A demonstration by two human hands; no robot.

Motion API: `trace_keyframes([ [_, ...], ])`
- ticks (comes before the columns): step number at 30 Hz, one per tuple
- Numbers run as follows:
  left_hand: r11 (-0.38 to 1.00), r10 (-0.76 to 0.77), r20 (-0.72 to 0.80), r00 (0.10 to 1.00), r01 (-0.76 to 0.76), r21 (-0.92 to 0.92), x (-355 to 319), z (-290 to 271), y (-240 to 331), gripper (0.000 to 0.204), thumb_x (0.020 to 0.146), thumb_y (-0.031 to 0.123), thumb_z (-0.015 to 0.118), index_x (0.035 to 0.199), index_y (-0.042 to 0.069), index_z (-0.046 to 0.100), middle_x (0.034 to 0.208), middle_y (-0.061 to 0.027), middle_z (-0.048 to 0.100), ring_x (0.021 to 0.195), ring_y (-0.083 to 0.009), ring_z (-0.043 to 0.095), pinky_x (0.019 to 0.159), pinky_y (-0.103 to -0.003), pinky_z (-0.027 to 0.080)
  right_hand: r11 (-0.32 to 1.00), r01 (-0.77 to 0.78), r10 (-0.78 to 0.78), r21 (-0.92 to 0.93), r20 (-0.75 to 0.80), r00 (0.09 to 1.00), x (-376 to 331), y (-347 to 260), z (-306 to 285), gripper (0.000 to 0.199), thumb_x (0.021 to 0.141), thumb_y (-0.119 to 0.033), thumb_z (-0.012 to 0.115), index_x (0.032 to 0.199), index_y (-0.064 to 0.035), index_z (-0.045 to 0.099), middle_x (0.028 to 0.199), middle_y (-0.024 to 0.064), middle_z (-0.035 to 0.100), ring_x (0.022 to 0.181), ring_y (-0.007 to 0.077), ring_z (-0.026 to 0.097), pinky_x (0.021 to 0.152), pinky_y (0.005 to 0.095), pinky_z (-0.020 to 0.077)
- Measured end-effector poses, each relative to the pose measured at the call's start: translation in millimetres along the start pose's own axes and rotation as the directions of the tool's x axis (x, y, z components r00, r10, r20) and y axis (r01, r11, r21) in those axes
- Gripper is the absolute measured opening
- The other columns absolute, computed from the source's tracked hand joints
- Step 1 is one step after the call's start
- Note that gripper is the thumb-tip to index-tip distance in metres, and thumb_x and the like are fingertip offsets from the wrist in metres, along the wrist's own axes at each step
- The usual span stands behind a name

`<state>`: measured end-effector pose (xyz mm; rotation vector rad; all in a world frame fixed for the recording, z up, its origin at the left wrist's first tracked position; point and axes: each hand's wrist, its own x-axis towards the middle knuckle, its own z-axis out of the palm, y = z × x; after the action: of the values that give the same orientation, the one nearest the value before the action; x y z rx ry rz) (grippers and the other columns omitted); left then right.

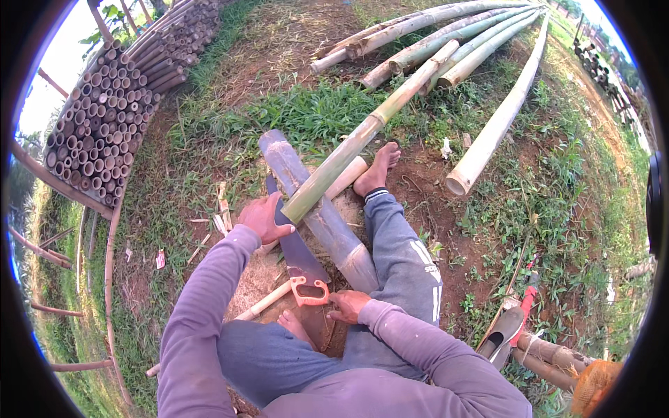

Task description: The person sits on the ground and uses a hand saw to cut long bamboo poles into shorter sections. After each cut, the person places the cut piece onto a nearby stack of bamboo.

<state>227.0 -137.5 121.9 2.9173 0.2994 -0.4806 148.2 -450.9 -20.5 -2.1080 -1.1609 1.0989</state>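
A green bamboo pole (348, 150) slants away from me to the upper right, lying across a thicker grey-brown bamboo piece (320, 216). Its near end is at my left hand (259, 218), which is closed around it, thumb toward me; the undersides of the fingers are hidden. A handsaw with a dark blade (301, 254) and an orange handle (310, 291) lies between my legs, the blade running past the pole's near end. Close beside the handle's right side, my right hand (350, 305) has curled fingers; whatever they pinch cannot be made out.
Long bamboo poles (474, 56) lie at the far right, and one pale pole (498, 115) points toward me. Cut bamboo sections (94, 132) are stacked in a rack at the left. A thin stick (265, 301) lies near my legs. Dark shoes (503, 327) rest at the right.
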Motion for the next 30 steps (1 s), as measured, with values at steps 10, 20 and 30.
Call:
trace_keyframes([
  [10, 0.995, -0.091, -0.054, 0.994, 0.089, -0.044, 149, 35, 78, 0.088, 0.069, 0.045, 0.088, 0.141, 0.009, 0.054, 0.13, -0.0165, 0.073, 0.128, -0.0353, 0.064, 0.11, -0.05, 0.036, 0.97, -0.046, 0.065, 0.237, -0.074, 0.995, -9, 11, -42, 0.051, 0.096, -0.041, 0.076, 0.132, -0.0063, 0.066, 0.118, 0.0212, 0.075, 0.114, 0.0413, 0.071, 0.097, 0.0507, 0.0553],
  [20, 0.975, -0.06, -0.076, 0.995, 0.042, -0.217, -159, 28, -96, 0.076, 0.06, 0.037, 0.087, 0.125, 0.006, 0.065, 0.108, -0.0171, 0.073, 0.11, -0.0368, 0.068, 0.105, -0.047, 0.041, -0.104, 0.434, 0.52, 0.895, -0.323, 0.791, 128, 22, -149, 0.093, 0.098, -0.063, 0.073, 0.156, 0.0022, 0.041, 0.141, 0.0182, 0.061, 0.123, 0.0329, 0.064, 0.106, 0.0482, 0.0527],
  [30, 0.909, -0.37, -0.231, 0.9, 0.402, 0.111, -347, 123, -285, 0.089, 0.063, 0.025, 0.089, 0.145, 0.012, 0.057, 0.133, -0.011, 0.067, 0.134, -0.0308, 0.056, 0.125, -0.053, 0.029, -0.035, 0.031, 0.261, 0.999, -0.021, 0.965, 177, -138, -59, 0.077, 0.092, -0.058, 0.082, 0.145, -0.0096, 0.055, 0.134, 0.0115, 0.064, 0.126, 0.0339, 0.062, 0.11, 0.0593, 0.0461],
])
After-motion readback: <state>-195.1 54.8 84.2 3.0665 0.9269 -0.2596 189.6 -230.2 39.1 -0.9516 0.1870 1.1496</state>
